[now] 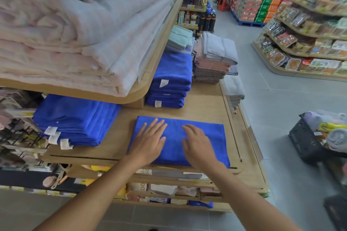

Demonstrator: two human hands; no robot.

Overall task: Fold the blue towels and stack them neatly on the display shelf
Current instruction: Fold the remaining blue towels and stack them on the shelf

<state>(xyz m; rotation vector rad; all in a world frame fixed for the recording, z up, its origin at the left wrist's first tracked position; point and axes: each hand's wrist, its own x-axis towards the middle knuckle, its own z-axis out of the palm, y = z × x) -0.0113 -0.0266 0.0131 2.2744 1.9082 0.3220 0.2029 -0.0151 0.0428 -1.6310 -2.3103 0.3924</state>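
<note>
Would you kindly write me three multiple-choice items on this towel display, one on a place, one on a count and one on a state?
1. Where does the single blue towel lie?
A. on the wooden display shelf, in front of the stacks
B. over a hook
C. in a drawer

2. How many stacks of folded blue towels stand on that shelf?
A. one
B. two
C. four

3. How do the hands meet the single towel?
A. both pinch a corner
B. both lie flat on it, fingers straight
C. neither touches it

Answers:
1 A: it is spread on the wood.
2 B: there is a left stack and a rear stack.
3 B: the left hand and right hand rest palm-down on it.
</note>
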